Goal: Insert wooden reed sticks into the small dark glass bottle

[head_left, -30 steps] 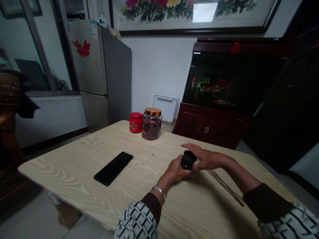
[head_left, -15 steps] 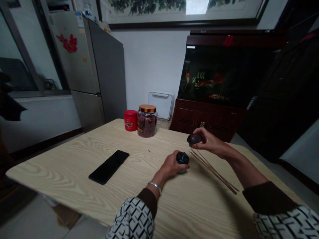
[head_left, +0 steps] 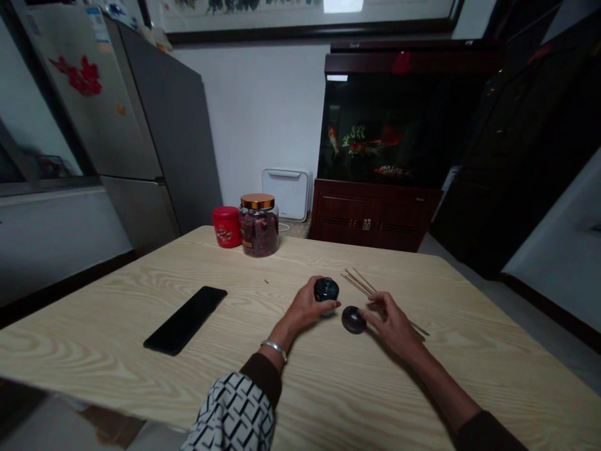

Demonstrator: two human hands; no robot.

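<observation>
My left hand [head_left: 307,307] is closed round a small glass bottle [head_left: 327,289] with a dark, glossy top, standing on the table. A dark brown round cap [head_left: 353,320], paler at its centre, lies just right of the bottle. Beside it is my right hand [head_left: 390,326], its thumb at the cap's right edge and its other fingers apart from the thumb, further back. Several thin brown sticks [head_left: 357,283] lie slantwise on the table, partly hidden beneath the right hand.
A black phone [head_left: 186,321] lies on the wooden table [head_left: 117,288] to the left. At the back edge stand a red canister [head_left: 226,227] and a clear jar [head_left: 260,228] with a copper-coloured lid. A fish tank [head_left: 389,125] and fridge [head_left: 136,119] are beyond.
My right hand has come down and nearer, bringing the dark cap from the air to the table. My left hand still holds the bottle. The view has shifted to the right.
</observation>
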